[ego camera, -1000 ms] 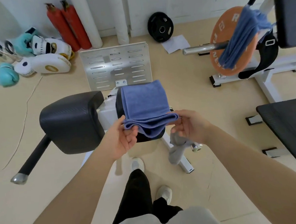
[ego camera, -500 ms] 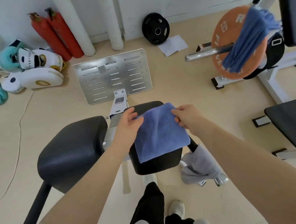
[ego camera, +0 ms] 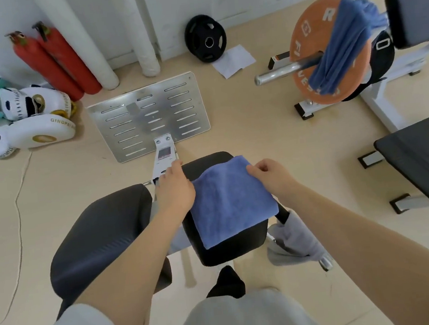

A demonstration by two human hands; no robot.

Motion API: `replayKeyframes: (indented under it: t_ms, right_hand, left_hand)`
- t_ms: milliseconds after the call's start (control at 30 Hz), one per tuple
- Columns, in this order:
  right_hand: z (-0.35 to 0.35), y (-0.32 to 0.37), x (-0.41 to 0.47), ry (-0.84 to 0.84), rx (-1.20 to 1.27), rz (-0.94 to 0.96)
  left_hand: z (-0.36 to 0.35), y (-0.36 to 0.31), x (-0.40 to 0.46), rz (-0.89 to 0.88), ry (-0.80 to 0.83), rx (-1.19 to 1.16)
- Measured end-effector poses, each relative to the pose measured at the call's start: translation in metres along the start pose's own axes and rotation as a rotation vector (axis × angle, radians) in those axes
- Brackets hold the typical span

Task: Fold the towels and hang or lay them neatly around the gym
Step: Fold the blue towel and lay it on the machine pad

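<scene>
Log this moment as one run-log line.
folded blue towel: flat on black seat pad | left hand: on left edge | right hand: pinching far corner

folded blue towel (ego camera: 232, 200) | flat on black seat pad (ego camera: 233, 247) | second blue towel (ego camera: 344, 45) draped on barbell

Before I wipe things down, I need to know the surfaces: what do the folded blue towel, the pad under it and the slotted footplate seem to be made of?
Folded blue towel: soft terry or microfibre by its fuzzy, matte nap.
Pad: black vinyl or faux leather over foam, probably; faint sheen, rounded edges.
Slotted footplate: bare metal, likely steel or aluminium; brushed silver with a dull glare.
</scene>
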State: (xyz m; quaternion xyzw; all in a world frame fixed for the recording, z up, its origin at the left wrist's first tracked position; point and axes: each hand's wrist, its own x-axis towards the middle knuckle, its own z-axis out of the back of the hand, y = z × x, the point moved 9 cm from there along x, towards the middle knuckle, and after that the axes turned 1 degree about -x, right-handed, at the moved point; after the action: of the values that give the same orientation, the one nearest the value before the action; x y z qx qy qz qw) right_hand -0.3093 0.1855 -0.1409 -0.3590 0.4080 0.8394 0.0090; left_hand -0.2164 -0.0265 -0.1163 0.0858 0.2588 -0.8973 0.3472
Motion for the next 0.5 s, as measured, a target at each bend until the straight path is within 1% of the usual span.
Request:
replayKeyframes:
  t_ms: [33, 100, 133, 167, 200, 233, 267, 300, 367, 400, 433, 467, 500]
  right_hand:
    - [0.004, -0.003, -0.004, 0.010, 0.053, -0.008]
    - [0.006, -0.009, -0.013, 0.062, 0.047, 0.000]
    - [0.006, -0.013, -0.018, 0.096, 0.028, 0.008]
    - [0.004, -0.017, -0.024, 0.122, 0.012, 0.016]
    - [0.003, -0.020, -0.029, 0.137, 0.002, 0.026]
    - [0.003, -0.023, -0.034, 0.147, 0.004, 0.034]
    - [0.001, -0.026, -0.037, 0.169, 0.018, 0.032]
    - [-0.002, -0.027, -0.039, 0.200, 0.032, 0.018]
    - [-0.006, -0.030, -0.043, 0.234, 0.002, -0.034]
    - [-0.005, -0.030, -0.045, 0.230, -0.035, -0.050]
    - [-0.003, -0.028, -0.047, 0.223, -0.062, -0.050]
    - [0.000, -0.025, -0.049, 0.221, -0.072, -0.033]
    - [0.005, -0.020, -0.053, 0.229, -0.068, -0.002]
  left_hand:
    - [0.002, -0.010, -0.002, -0.086, -0.024, -0.029]
    - [0.009, -0.046, -0.019, -0.360, -0.047, -0.132]
    - [0.009, -0.065, -0.032, -0.525, -0.030, -0.157]
    - [0.002, -0.080, -0.044, -0.663, 0.020, -0.128]
    - [-0.012, -0.087, -0.052, -0.751, 0.098, -0.045]
    - [-0.030, -0.086, -0.052, -0.764, 0.178, 0.079]
    - [-0.045, -0.074, -0.045, -0.686, 0.238, 0.215]
    - [-0.054, -0.058, -0.035, -0.544, 0.280, 0.318]
    - [-0.056, -0.037, -0.022, -0.277, 0.334, 0.335]
    - [-0.055, -0.036, -0.020, -0.201, 0.344, 0.328]
    - [-0.051, -0.041, -0.021, -0.161, 0.334, 0.350]
    - [-0.045, -0.052, -0.024, -0.155, 0.290, 0.374]
    - [-0.038, -0.068, -0.027, -0.189, 0.220, 0.378]
